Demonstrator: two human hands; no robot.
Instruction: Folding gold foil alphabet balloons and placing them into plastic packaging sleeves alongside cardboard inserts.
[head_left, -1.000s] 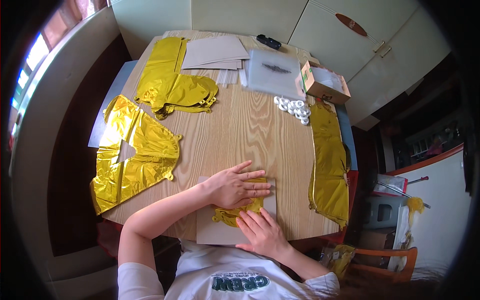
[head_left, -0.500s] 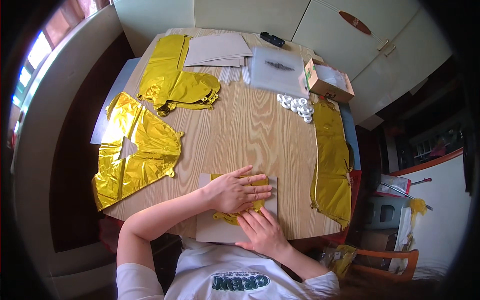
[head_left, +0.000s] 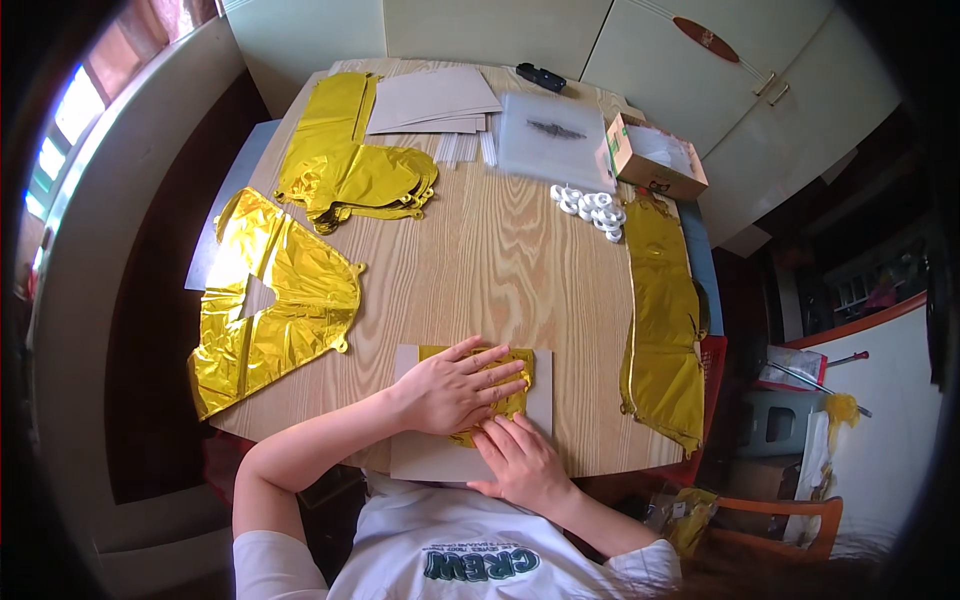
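Near the table's front edge lies a sheet of greyish cardboard [head_left: 425,462] with a folded gold foil balloon [head_left: 517,400] on it. My left hand [head_left: 450,388] rests flat across the foil, fingers stretched to the right and slightly apart. Just below it, my right hand [head_left: 522,462] lies on the cardboard and the foil's lower edge, its fingers extended and their tips close to the left hand. Both hands press from above and grasp nothing. Much of the foil is hidden under them.
Flat gold foil balloons lie at the left [head_left: 300,290], upper left [head_left: 340,160] and right [head_left: 660,330]. Farther back are stacked cardboard sheets [head_left: 430,98], clear straws [head_left: 460,148], clear plastic bags [head_left: 550,150], white ribbon rolls [head_left: 598,210], an open box [head_left: 655,165] and a black object [head_left: 542,77].
My left hand has shifted slightly left and down over the foil, uncovering more of its right edge. My right hand has stayed nearly in place.
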